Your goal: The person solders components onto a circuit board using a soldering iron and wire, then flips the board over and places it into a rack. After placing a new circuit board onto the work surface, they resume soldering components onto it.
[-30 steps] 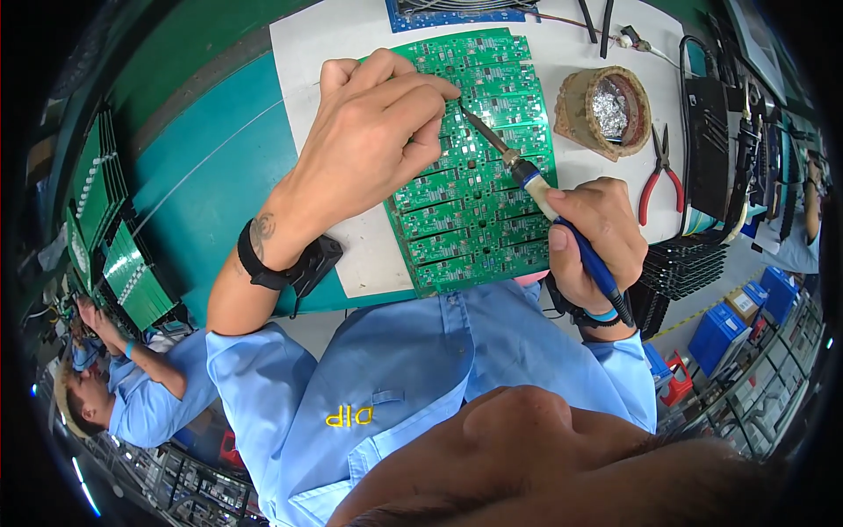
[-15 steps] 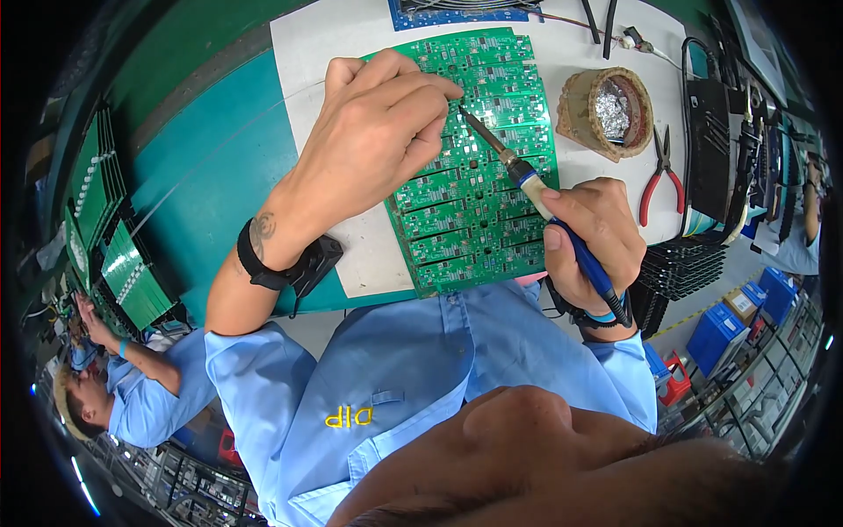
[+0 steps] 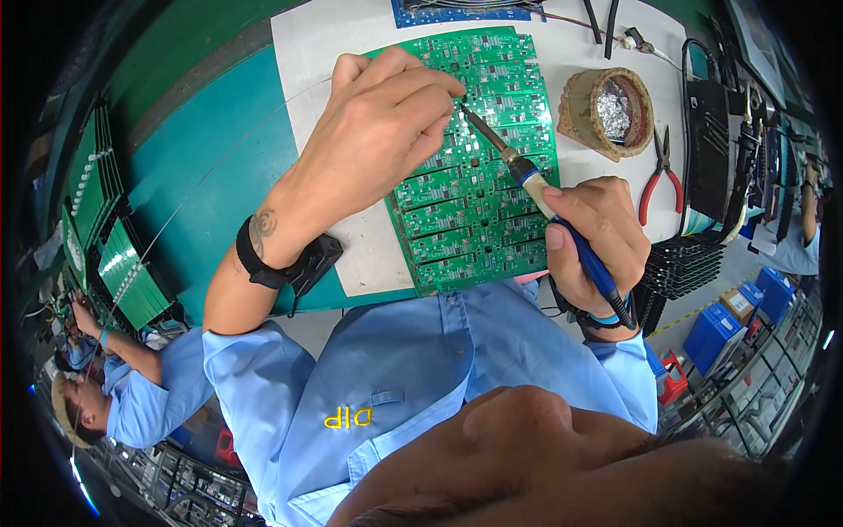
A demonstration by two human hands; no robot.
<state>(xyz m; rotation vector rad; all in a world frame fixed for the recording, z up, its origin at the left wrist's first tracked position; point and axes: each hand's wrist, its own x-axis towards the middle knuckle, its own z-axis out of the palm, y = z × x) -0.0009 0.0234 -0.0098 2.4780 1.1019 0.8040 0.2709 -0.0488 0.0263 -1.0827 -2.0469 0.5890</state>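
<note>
My left hand (image 3: 378,132) is closed over the upper left of a green circuit board panel (image 3: 479,206), its fingertips pinching a thin solder wire (image 3: 209,173) that trails off to the left. The pinched end is hidden by the fingers. In my right hand (image 3: 601,237) is a soldering iron (image 3: 533,186) with a blue and cream handle, gripped like a pen. Its tip touches or nearly touches the panel just below the left fingertips. Rows of small components cover the panel, which lies on a white sheet (image 3: 360,255).
Right of the panel stands a round, crusted pot (image 3: 575,114) with silvery material inside. Beyond it lie red-handled pliers (image 3: 651,189). Green boards (image 3: 132,272) stand in a rack at the left, near a co-worker in blue (image 3: 158,395). Blue bins (image 3: 711,338) are at the far right.
Both hands and the iron have shifted only very slightly. The solder wire's trailing length hangs a little differently. At the left, the co-worker's arm and head have moved lower and outward.
</note>
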